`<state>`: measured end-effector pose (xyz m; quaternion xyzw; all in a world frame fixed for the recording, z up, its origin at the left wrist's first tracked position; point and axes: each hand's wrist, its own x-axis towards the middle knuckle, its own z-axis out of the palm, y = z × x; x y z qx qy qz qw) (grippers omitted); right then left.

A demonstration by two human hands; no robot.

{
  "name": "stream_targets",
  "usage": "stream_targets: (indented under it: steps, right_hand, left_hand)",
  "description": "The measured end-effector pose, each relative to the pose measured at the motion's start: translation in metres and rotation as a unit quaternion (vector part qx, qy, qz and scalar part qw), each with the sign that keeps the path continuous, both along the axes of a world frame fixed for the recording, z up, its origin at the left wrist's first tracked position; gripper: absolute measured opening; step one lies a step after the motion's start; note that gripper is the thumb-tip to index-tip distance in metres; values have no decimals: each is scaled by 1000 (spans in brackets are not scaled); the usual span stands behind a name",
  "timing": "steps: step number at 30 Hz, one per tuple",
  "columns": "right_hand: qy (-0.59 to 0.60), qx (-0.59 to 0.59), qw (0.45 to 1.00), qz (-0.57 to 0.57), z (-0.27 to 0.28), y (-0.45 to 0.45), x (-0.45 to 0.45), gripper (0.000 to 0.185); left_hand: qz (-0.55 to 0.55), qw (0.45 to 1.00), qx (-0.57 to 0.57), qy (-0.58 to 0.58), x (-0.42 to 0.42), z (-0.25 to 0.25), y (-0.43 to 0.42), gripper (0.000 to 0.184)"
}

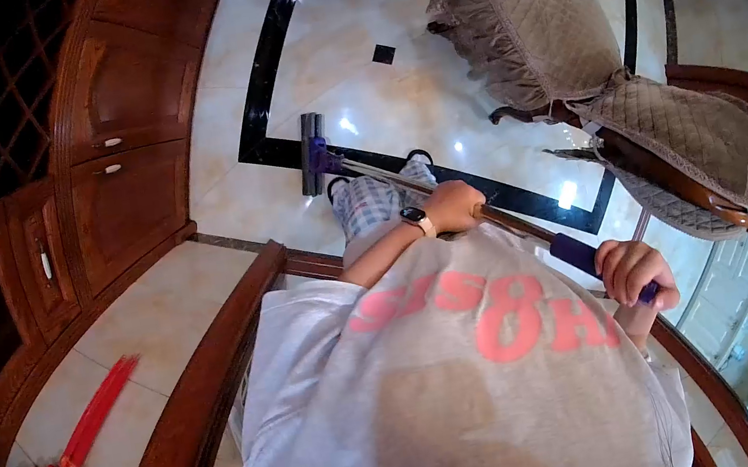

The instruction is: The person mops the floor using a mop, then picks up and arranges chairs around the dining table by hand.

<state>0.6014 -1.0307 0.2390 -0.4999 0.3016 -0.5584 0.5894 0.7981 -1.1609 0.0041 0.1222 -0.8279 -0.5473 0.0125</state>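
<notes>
Head view: pale tiled floor (328, 57) with a dark border extends beyond both hands; black lens edges cut it off at the sides. Wooden cabinet (138, 206) stands to the left of the left hand; its outer part is lost in darkness. White shirt (314, 416) lies on the near side of both hands, bearing pink lettering (485, 314); whether the brownish patch low on its front is stain or shade cannot be told. Quilted chair (557, 32) stands beyond the right hand; whether both covered sections belong to one piece cannot be determined. Wooden beam (206, 403) runs to the left of the left hand, its upper end visible, its lower end cut off.

Mop (518, 224) slants across the body, from the right hand, past the left, to its head (314, 153) on the floor, beyond and left of the left hand. Checked trousers (360, 206) show just past the left forearm, partly covered; footwear is hard to make out. Red tassel (101, 414) lies well to the left of the left hand.

Left hand (455, 207) is wrapped around the pole, fingertips hidden. Right hand (636, 273) is closed around the dark purple grip (575, 254), palm concealed. Watch (415, 218) sits on the left wrist.
</notes>
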Motion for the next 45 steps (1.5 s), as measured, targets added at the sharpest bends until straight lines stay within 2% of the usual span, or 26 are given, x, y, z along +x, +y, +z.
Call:
stream_targets:
  steps: [1,3,5,7,11,14,17,18,21,23,26,27,28,29,31,35,38,39,41,43,45]
  right_hand:
    - [-10,-27,999,20,3,-9,2,32]
    - [6,-93,985,147,3,-36,5,33]
    - [-35,-101,963,246,7,-69,28,30]
    - [-31,-134,969,206,2,-75,28,27]
    - [-55,-147,971,179,0,-105,32,24]
    - [-70,-169,968,175,0,-162,60,24]
    - [-95,-119,983,100,-28,-204,89,23]
    - [-83,-104,987,88,-40,-216,98,23]
    - [-75,-57,993,73,-52,-257,126,22]
    - [-53,-36,996,67,-70,-280,145,20]
    - [-84,-24,995,52,-103,-308,173,15]
    - [-70,-20,997,3,-117,-313,185,13]
    - [-95,-6,995,-16,-125,-316,189,13]
    - [-120,10,992,-33,-131,-316,191,13]
    - [-111,37,992,-48,-136,-311,179,15]
    - [-85,104,988,-75,-135,-276,166,20]
    - [-66,93,991,-71,-128,-245,138,22]
    - [-47,89,993,-58,-120,-232,121,24]
    - [0,86,995,-52,-92,-185,72,29]
    - [44,130,988,-75,-57,-144,35,32]
    - [47,134,985,-99,-36,-94,-3,32]
  left_hand:
    - [1,1000,2,0,-1,3,-4,13]
    - [-62,992,-108,-18,15,9,-22,14]
    - [-92,990,-107,-27,29,10,-38,13]
    - [-62,997,-50,-8,41,19,-54,12]
    - [-88,992,-81,-38,51,34,-93,13]
    - [-63,995,-59,-46,83,32,-144,11]
    - [-32,993,-6,-110,114,37,-209,10]
    - [-58,992,-43,-105,124,24,-226,9]
    - [-15,994,-7,-108,158,9,-274,8]
    - [-24,990,-49,-132,179,-6,-306,7]
    - [11,983,-71,-166,210,-39,-341,10]
    - [14,981,-75,-180,217,-49,-352,12]
    - [-38,970,-95,-221,220,-56,-363,9]
    - [-42,970,-93,-221,219,-66,-362,9]
    - [24,980,-125,-154,209,-74,-356,9]
    - [-14,976,-106,-188,194,-87,-331,10]
    - [-47,978,-103,-178,163,-92,-302,10]
    - [-52,982,-92,-158,148,-91,-286,10]
    - [-43,992,-111,-42,94,-77,-234,10]
    - [-41,993,-83,-73,41,-63,-182,11]
    - [-133,986,-68,-73,-15,-51,-138,9]
